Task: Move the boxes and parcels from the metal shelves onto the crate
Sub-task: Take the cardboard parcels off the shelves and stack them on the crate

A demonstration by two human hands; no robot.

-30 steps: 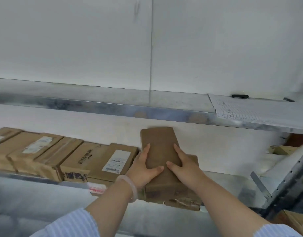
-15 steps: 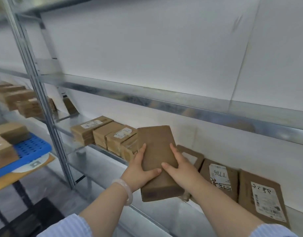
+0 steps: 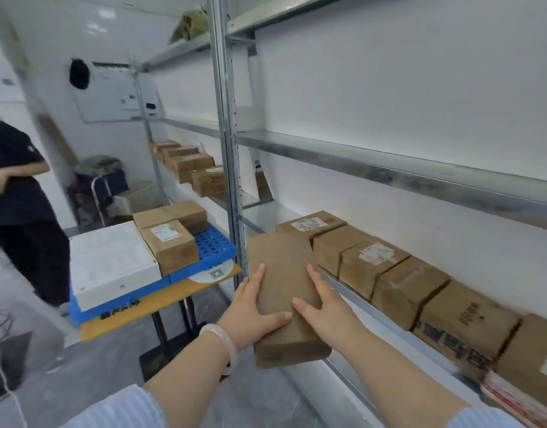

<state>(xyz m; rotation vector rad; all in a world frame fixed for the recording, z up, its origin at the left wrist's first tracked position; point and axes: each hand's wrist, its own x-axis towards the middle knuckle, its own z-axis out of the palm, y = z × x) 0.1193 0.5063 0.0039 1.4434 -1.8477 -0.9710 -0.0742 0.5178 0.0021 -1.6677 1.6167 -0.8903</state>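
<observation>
I hold a flat brown cardboard box [image 3: 283, 273] in mid-air in front of the metal shelf [image 3: 352, 293]. My left hand [image 3: 250, 313] grips its left edge with the thumb on top. My right hand [image 3: 324, 310] grips its right edge the same way. To the left lies the blue perforated crate [image 3: 216, 247] on a small table, with two brown boxes [image 3: 170, 239] and a white box [image 3: 111, 261] on it. Several more brown boxes [image 3: 398, 285] line the shelf to my right.
An upright shelf post [image 3: 229, 149] stands between the held box and the crate. More boxes [image 3: 191, 168] sit on the far shelf section. A person in dark clothes [image 3: 15, 193] stands at the left. A dark table base [image 3: 170, 353] is on the floor.
My view has swung left along the shelves, carrying the box with both hands away from the shelf; the crate and table have come into full view, and a person now shows at the left.
</observation>
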